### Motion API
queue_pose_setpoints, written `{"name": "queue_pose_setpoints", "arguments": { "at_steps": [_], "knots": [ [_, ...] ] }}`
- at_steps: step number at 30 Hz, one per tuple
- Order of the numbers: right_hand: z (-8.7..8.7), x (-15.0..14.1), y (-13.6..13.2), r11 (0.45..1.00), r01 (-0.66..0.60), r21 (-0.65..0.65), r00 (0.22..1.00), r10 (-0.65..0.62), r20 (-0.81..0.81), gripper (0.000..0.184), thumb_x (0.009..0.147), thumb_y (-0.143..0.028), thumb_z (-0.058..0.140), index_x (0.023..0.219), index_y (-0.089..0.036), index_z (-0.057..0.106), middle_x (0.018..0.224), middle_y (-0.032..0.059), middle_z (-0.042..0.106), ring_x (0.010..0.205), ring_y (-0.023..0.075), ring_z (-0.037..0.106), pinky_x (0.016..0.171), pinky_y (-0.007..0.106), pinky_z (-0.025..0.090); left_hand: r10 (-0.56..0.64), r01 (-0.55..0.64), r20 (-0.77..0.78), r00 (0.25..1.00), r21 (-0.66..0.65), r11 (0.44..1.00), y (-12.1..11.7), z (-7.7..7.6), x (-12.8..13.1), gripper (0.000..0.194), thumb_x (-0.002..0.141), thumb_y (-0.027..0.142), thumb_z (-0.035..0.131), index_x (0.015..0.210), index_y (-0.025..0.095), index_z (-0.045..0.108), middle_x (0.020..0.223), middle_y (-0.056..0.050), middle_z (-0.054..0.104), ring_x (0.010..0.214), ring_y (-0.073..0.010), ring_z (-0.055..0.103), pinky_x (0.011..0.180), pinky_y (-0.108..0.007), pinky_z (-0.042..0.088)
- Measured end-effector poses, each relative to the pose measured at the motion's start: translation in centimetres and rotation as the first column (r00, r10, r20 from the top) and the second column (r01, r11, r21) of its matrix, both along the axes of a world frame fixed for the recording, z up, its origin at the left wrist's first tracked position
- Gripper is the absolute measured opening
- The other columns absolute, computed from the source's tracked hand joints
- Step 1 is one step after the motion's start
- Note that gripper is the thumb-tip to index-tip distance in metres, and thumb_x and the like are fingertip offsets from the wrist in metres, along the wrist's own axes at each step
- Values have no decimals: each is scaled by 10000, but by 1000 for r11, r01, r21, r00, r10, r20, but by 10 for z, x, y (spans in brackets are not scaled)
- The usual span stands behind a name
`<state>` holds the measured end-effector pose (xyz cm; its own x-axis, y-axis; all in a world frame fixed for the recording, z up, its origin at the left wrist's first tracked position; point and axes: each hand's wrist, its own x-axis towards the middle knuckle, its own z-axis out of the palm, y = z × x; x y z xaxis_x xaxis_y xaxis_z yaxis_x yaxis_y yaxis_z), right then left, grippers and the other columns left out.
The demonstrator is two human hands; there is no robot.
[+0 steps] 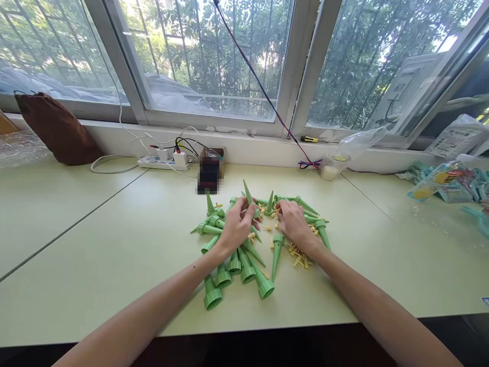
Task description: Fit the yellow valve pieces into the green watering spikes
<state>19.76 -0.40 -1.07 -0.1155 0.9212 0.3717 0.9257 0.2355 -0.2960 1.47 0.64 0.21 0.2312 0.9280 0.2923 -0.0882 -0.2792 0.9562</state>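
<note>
A pale green table (95, 265) carries green cones (212, 295); small yellow pieces (300, 256); a white power strip (155, 162); a brown bag (57, 130).

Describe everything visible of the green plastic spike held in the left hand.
The tapered green plastic spike is a slim cone, apparently hard moulded plastic in one light green shade. Its narrow tip points up, leaning slightly towards the person's left. The bare left hand holds it around its lower, wider part, which the fingers partly hide. It sits among similar green pieces; no damage shows at this size.
</note>
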Motion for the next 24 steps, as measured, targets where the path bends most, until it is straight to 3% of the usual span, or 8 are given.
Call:
{"name": "queue_pose_setpoints", "arguments": {
  "at_steps": [3,8,14,19,24],
  "knots": [
    [5,-4,-4,989,-26,144,990,46,-135,186,907,-50,432,986,-170,549,948,102,622,918,255,540,832,364,397,-12,13,40,999,-34,999,2,0,0,306,912,422,576,1066,160,543,978,-86,641,664,-158,661,506,-283,579],
    [10,-15,-15,927,-187,324,894,298,-336,154,973,-117,392,1043,-202,500,980,86,562,865,211,576,774,331,482,-16,16,12,1000,-2,1000,2,1,0,311,916,443,569,1057,166,566,928,-66,643,633,-144,646,532,-282,578],
    [6,-21,-18,897,-277,344,839,400,-368,134,1013,-193,423,1106,-241,506,967,57,584,850,190,610,762,321,517,-50,54,-60,997,55,997,-1,2,0,310,898,475,583,980,177,568,906,-52,628,682,-152,643,551,-268,574],
    [4,-21,-16,880,-281,384,825,426,-372,139,1006,-195,462,1121,-240,524,966,50,619,851,179,622,783,310,521,-98,112,-112,989,131,985,-3,1,-1,262,935,441,549,949,180,559,852,-29,581,669,-133,597,560,-250,550],
    [4,-22,-17,889,-259,378,834,403,-376,113,1009,-225,467,1093,-238,542,939,54,650,856,188,640,766,310,532,-64,99,-184,981,190,977,-4,1,-3,239,956,422,524,900,190,536,739,6,505,624,-121,543,558,-239,510]
  ]
}}
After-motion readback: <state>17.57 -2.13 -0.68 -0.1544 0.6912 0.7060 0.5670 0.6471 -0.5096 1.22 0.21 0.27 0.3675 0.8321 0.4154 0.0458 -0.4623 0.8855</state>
